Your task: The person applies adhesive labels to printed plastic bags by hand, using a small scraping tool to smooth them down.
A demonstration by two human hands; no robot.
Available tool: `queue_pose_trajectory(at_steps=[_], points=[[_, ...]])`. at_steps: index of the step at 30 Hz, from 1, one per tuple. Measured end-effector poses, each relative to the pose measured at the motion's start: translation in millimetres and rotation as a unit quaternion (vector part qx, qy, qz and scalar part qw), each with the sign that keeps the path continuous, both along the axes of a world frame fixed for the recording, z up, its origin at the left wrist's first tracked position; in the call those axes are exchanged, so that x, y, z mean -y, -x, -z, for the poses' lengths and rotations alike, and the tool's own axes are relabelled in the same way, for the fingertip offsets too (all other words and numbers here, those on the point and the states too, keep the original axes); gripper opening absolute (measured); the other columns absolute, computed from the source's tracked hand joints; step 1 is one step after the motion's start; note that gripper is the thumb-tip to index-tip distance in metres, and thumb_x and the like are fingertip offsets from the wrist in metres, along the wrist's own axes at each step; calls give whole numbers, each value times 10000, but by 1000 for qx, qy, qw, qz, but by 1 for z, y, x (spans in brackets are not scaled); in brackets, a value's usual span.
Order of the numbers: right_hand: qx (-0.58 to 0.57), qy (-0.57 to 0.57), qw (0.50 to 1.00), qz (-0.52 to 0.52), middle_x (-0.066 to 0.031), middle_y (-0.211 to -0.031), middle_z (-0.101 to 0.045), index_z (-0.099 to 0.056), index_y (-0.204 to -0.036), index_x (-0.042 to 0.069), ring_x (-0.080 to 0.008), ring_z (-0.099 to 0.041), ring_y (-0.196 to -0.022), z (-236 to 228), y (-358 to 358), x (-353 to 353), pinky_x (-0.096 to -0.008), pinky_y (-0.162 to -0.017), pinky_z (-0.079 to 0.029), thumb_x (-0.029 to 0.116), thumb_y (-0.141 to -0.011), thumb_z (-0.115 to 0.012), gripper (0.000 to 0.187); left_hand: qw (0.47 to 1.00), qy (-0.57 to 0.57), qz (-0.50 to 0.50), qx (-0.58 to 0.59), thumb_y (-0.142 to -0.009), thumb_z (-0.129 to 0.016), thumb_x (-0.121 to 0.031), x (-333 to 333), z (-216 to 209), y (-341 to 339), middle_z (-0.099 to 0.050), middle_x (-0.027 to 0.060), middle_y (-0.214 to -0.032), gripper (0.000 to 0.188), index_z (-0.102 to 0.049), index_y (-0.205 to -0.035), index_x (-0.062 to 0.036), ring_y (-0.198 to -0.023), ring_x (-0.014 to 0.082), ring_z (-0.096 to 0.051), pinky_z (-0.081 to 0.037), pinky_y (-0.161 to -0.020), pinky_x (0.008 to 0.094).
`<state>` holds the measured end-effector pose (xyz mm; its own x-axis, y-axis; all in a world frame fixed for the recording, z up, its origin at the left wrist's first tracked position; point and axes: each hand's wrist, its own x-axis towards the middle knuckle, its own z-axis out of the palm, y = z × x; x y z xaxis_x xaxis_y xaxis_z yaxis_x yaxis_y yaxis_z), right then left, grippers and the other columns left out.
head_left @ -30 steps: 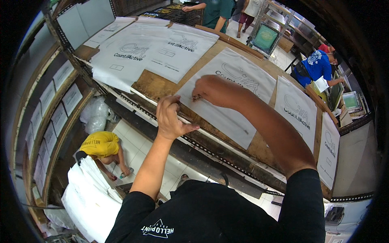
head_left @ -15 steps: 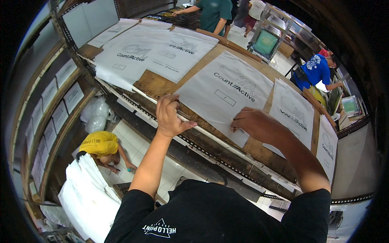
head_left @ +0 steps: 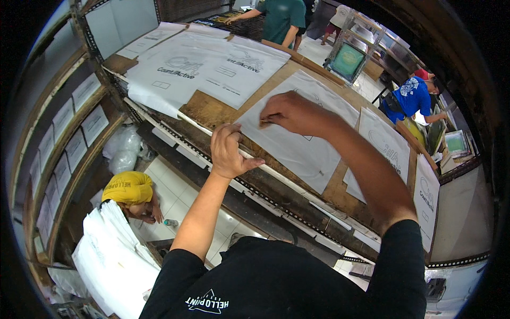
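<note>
Along the sloping wooden table (head_left: 204, 109) lie white sheets with black printing. My right hand (head_left: 297, 112) is closed in a pinch over the left part of the middle sheet (head_left: 305, 159), covering much of its print. Something small and tan shows at the fingertips; I cannot make out what it is. My left hand (head_left: 229, 151) grips the table's near edge (head_left: 197, 125), fingers over the top and thumb along the rim. Another printed sheet (head_left: 372, 154) lies to the right, under my right forearm. Large overlapping sheets (head_left: 175, 61) cover the left end.
A person in yellow (head_left: 127, 187) crouches on the floor at left, near a white stack (head_left: 109, 255). Shelves with sheets (head_left: 64, 119) stand far left. A person in green (head_left: 281, 21) stands beyond the table; one in blue (head_left: 417, 95) works at right near framed screens (head_left: 348, 59).
My right hand has moved left and away from me, from the middle sheet's near corner to its left part. My left hand keeps its grip. The crouching person has drawn a hand back.
</note>
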<state>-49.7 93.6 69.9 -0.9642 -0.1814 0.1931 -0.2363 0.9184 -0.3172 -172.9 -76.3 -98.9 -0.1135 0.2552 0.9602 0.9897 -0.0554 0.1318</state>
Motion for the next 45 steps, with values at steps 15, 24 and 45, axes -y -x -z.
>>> queue_pose_trajectory(at_steps=[15, 24, 45], points=[[69, -85, 993, -38, -124, -974, -677, -709, -982, 38, -323, -632, -975, 34, -26, -11, -431, -878, -505, 27, -858, -591, 172, 1000, 2, -5, -11, -819, -557, -810, -4, 9, 4, -624, 205, -1112, 829, -503, -1071, -22, -967, 401, -581, -445, -880, 522], [107, -58, 991, 53, -136, -1029, -676, -694, -1066, 32, -307, -623, -1027, 21, -159, 6, -430, -938, -515, -6, -852, -576, 248, 1000, -11, -1, -3, -821, -542, -820, -7, 5, 1, -630, 178, -1020, 798, -501, -987, -40, -942, 380, -605, -475, -887, 517], [-18, 13, 999, 47, -155, -987, -702, -719, -1028, 22, -341, -676, -939, 19, 7, 12, -410, -819, -530, 16, -884, -643, 163, 999, -22, 25, 7, -750, -678, -772, -2, 3, 1, -590, 184, -1088, 790, -493, -1014, -51, -1012, 408, -590, -456, -947, 544]])
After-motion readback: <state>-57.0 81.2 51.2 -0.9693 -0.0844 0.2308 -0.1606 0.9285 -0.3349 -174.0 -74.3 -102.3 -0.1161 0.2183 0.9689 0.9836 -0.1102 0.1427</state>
